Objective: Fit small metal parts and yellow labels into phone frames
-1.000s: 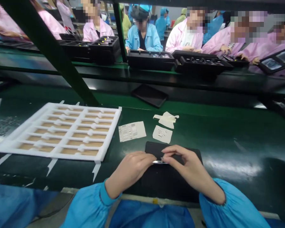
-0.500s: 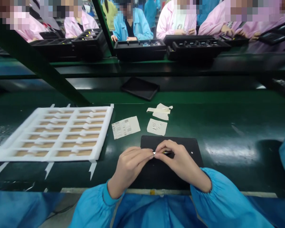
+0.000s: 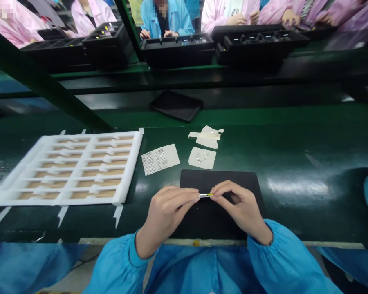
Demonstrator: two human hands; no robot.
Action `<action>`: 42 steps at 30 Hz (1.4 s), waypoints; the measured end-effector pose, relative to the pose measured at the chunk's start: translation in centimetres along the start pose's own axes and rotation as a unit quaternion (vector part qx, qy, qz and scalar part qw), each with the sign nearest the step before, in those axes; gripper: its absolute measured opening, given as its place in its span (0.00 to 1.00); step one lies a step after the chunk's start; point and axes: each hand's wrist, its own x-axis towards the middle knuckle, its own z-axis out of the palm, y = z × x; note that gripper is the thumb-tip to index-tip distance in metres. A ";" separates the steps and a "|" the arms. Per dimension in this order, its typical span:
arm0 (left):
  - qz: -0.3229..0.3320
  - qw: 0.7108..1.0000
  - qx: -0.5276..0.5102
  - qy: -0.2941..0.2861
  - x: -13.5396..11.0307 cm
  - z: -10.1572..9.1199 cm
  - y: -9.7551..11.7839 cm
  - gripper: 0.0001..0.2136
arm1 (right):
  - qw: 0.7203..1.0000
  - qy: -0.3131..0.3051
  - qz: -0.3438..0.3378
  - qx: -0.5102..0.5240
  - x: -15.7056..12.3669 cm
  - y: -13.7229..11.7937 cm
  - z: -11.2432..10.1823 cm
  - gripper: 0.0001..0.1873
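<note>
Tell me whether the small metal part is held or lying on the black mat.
Held: the part is pinched end to end between the fingertips of the left hand and right hand, over the black mat.

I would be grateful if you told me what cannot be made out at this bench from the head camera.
Head view:
The small metal part between the left hand and right hand: its ends are hidden by the fingertips, and it is too small to identify.
The pieces on the white paper sheet: too small to identify.
The rows on the other paper sheet: too small to tell what they are.
The black trays across the bench: contents too small to make out.
</note>
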 end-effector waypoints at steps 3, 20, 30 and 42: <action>-0.008 0.999 0.006 -0.033 0.4 0.2 0.4 0.03 | 1.000 0.000 -0.011 0.005 -0.2 0.2 0.0 0.03; -0.055 0.995 0.017 -0.085 1.4 -0.1 0.5 0.06 | 0.949 -0.043 -0.212 -0.230 -1.1 0.7 -0.2 0.27; 0.150 0.982 0.111 -0.003 -0.1 0.6 -0.7 0.09 | 0.925 -0.052 -0.231 -0.297 -1.7 0.4 0.1 0.30; -0.179 0.961 -0.200 -0.072 0.1 -4.0 -7.8 0.07 | 0.939 -0.163 -0.130 -0.273 15.3 -3.0 8.1 0.06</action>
